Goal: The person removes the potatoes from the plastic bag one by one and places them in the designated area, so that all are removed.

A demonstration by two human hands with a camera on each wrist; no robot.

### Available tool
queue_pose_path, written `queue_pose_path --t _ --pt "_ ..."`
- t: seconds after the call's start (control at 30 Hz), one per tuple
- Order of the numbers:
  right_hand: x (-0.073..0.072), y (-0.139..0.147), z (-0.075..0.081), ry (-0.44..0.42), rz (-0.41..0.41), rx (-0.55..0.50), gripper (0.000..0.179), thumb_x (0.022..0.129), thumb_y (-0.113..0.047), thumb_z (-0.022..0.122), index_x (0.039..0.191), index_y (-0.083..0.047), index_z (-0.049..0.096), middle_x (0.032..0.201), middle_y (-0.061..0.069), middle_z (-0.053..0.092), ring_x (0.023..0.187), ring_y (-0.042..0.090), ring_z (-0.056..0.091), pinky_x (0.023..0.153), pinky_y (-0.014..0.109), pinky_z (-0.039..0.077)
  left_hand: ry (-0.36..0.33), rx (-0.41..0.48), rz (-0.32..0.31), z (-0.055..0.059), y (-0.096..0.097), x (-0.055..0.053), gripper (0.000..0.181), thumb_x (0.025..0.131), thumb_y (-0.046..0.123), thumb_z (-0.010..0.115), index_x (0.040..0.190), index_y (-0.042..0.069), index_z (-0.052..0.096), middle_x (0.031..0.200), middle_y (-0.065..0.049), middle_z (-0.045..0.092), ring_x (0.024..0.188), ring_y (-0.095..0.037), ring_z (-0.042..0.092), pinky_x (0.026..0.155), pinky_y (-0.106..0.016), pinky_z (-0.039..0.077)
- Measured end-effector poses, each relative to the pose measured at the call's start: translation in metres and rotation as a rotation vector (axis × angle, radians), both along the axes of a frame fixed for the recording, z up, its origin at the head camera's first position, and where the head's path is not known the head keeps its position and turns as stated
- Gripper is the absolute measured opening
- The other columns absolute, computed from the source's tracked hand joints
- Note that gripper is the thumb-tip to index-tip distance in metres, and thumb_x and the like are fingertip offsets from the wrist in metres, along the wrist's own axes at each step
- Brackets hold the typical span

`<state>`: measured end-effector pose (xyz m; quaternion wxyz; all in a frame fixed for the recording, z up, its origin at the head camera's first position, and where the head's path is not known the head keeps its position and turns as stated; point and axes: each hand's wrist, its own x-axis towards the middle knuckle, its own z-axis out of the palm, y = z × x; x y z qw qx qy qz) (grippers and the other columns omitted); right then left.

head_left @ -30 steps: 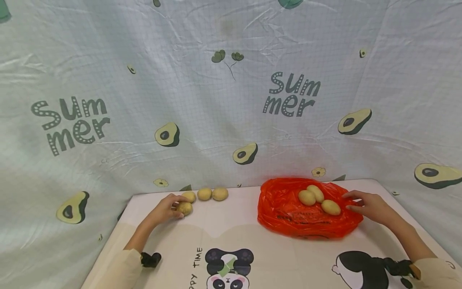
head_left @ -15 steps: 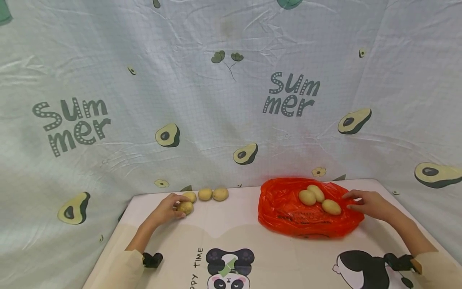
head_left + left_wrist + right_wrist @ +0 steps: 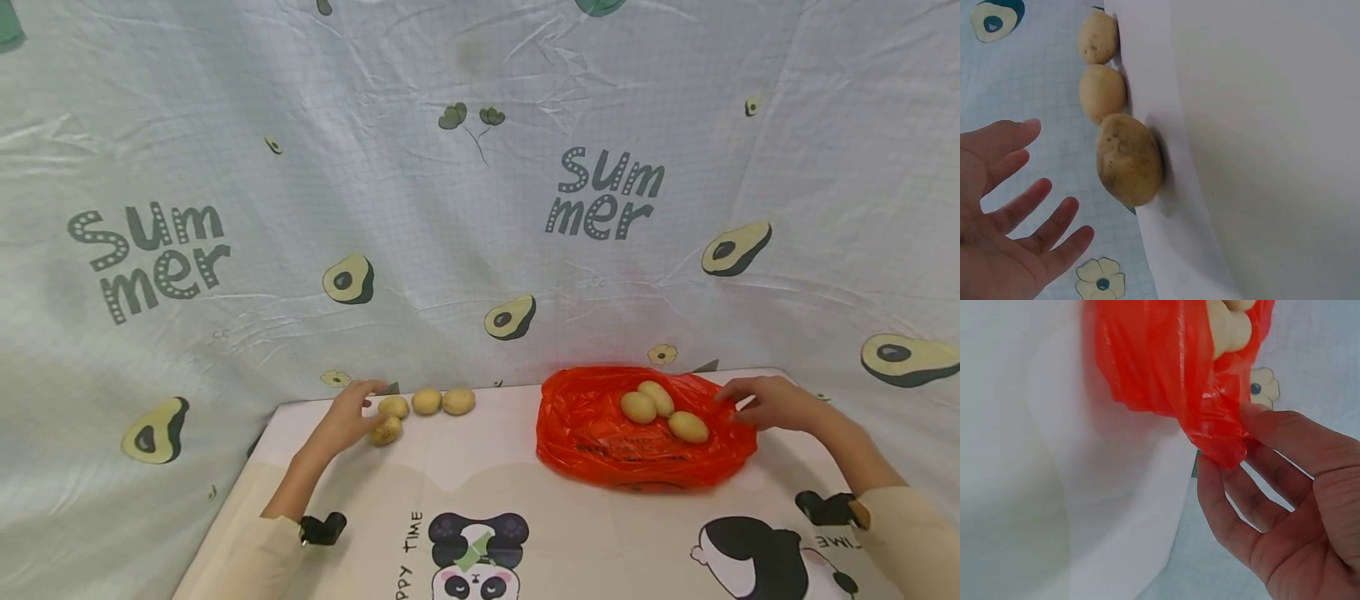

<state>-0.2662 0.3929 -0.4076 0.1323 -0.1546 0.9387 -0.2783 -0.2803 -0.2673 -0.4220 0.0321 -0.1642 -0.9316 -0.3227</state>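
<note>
My left hand hovers beside several potatoes at the table's back left, its fingers spread and holding nothing. The nearest potato lies in front of another potato. In the left wrist view, a spotted potato is apart from the fingertips. At the right, a red plastic bag lies with three potatoes on it or in its mouth. My right hand pinches the right end of this bag; in the right wrist view, thumb and fingers close round the bag's crumpled tip.
Two more potatoes, one of them a round potato, sit along the back edge of the white table. A patterned curtain hangs right behind the table. A black wrist camera is strapped to the left forearm.
My left hand has let go of the nearest potato and lifted slightly, leaving it on the table. My right hand has closed in on the bag's right edge. The bag has stayed in place.
</note>
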Motion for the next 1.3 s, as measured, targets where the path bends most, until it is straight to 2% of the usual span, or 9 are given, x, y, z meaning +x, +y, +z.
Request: queue_pose_path --t 0.17,0.3,0.37,0.63,0.87,1.03,1.3 --pt "-0.005 0.007 0.000 -0.125 -0.054 -0.083 0.035 0.091 -0.006 0.073 0.123 0.004 0.064 0.122 0.025 0.063 0.100 0.028 0.065 0.077 0.044 0.062 0.013 0.025 0.004 0.007 0.025 0.002 0.048 0.093 0.004 0.069 0.139 -0.002 0.056 0.139 -0.028 0.050 0.121 -0.049 0.054 0.097 -0.059 0.049" --pt "-0.007 0.011 -0.006 -0.251 -0.100 -0.165 0.040 0.094 -0.014 0.072 0.130 -0.001 0.062 0.135 0.027 0.056 0.114 0.033 0.059 0.084 0.050 0.059 0.046 0.039 -0.035 0.012 0.049 0.004 0.047 0.093 0.007 0.070 0.138 0.002 0.058 0.140 -0.024 0.052 0.122 -0.046 0.055 0.098 -0.058 0.049" --pt "-0.010 0.013 -0.009 -0.286 -0.116 -0.182 0.043 0.094 -0.016 0.072 0.133 -0.003 0.061 0.139 0.027 0.053 0.118 0.035 0.056 0.086 0.052 0.058 0.057 0.049 -0.059 0.015 0.060 0.005 0.046 0.093 0.009 0.070 0.138 0.003 0.059 0.140 -0.022 0.053 0.122 -0.044 0.056 0.098 -0.057 0.049" --pt "-0.018 0.017 -0.013 -0.317 -0.158 -0.210 0.049 0.093 -0.018 0.072 0.137 -0.001 0.058 0.139 0.026 0.054 0.117 0.032 0.057 0.089 0.052 0.057 0.091 0.092 -0.157 0.024 0.106 0.005 0.041 0.094 0.009 0.070 0.134 0.006 0.063 0.136 -0.018 0.055 0.119 -0.041 0.058 0.096 -0.056 0.051" --pt "-0.019 0.021 -0.014 -0.360 -0.198 -0.234 0.052 0.093 -0.018 0.073 0.138 0.001 0.056 0.141 0.026 0.052 0.116 0.030 0.056 0.091 0.052 0.056 0.100 0.042 -0.247 0.028 0.148 0.004 0.039 0.093 0.010 0.073 0.131 0.011 0.065 0.132 -0.014 0.059 0.112 -0.034 0.061 0.094 -0.047 0.054" --pt "-0.018 0.022 -0.016 -0.364 -0.197 -0.268 0.056 0.093 -0.019 0.073 0.140 0.003 0.053 0.142 0.026 0.052 0.114 0.027 0.059 0.093 0.052 0.055 0.120 0.008 -0.304 0.036 0.175 0.002 0.037 0.094 0.012 0.073 0.130 0.012 0.066 0.128 -0.011 0.061 0.108 -0.028 0.064 0.091 -0.040 0.057" --pt "-0.020 0.025 -0.016 -0.416 -0.183 -0.340 0.052 0.095 -0.016 0.070 0.141 0.002 0.053 0.139 0.021 0.056 0.110 0.024 0.061 0.092 0.049 0.057 0.045 0.039 -0.389 0.042 0.215 -0.005 0.039 0.096 0.013 0.070 0.135 0.010 0.064 0.135 -0.012 0.059 0.114 -0.033 0.063 0.091 -0.040 0.057"
